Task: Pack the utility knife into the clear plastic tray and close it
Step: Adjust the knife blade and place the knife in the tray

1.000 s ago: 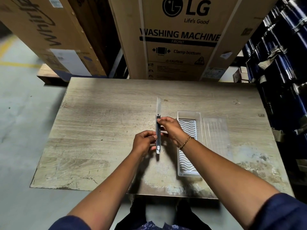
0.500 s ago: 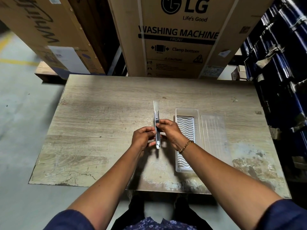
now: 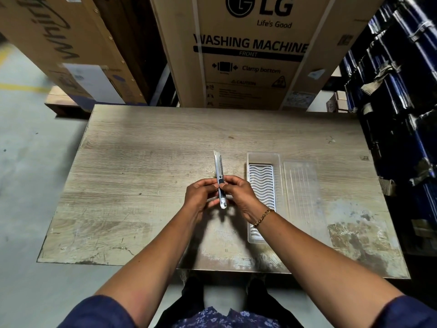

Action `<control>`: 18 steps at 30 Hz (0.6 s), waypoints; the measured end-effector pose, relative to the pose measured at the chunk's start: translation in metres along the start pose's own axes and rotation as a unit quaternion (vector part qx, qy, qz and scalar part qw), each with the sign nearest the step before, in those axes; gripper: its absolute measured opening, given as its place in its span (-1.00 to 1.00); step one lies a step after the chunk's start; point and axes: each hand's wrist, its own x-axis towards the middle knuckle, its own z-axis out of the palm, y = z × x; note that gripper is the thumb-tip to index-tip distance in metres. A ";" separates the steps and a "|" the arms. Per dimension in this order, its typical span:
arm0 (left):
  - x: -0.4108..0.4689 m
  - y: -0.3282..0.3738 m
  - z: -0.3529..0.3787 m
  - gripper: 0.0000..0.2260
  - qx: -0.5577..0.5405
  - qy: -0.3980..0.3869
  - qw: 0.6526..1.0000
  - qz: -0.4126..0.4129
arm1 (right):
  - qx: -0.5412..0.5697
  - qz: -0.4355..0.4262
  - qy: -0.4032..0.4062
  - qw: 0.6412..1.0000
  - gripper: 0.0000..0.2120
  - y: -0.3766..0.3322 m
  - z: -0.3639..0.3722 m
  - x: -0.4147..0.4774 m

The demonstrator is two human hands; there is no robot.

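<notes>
A slim utility knife (image 3: 219, 172) with a blue-and-silver body points away from me above the middle of the wooden table (image 3: 142, 185), its blade extended. My left hand (image 3: 201, 197) grips the handle from the left. My right hand (image 3: 238, 194) pinches it from the right, thumb near the slider. The clear plastic tray (image 3: 262, 159) lies open just to the right of my hands, with a white wavy insert inside. Its clear ribbed lid (image 3: 302, 197) lies flat beside it on the right.
A large LG washing machine carton (image 3: 248, 50) stands behind the table, another carton (image 3: 71, 50) at the back left. Dark blue strapped stacks (image 3: 402, 102) line the right side. Concrete floor (image 3: 28, 185) lies to the left.
My hands and the knife stay in about the same place on the table; the extended blade looks shorter now. The tray and lid have not moved.
</notes>
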 end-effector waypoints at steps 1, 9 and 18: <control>0.001 0.000 0.000 -0.86 -0.003 0.001 1.000 -0.001 | 0.001 -0.001 -0.001 1.000 -0.84 0.001 0.000 0.000; 0.003 0.001 0.001 -0.86 -0.013 0.000 1.000 0.002 | -0.007 0.003 -0.004 1.000 -0.77 0.007 0.000 -0.003; 0.009 0.001 0.002 -0.82 -0.021 0.013 1.000 0.000 | -0.035 0.020 0.008 0.999 -0.80 0.013 -0.002 -0.005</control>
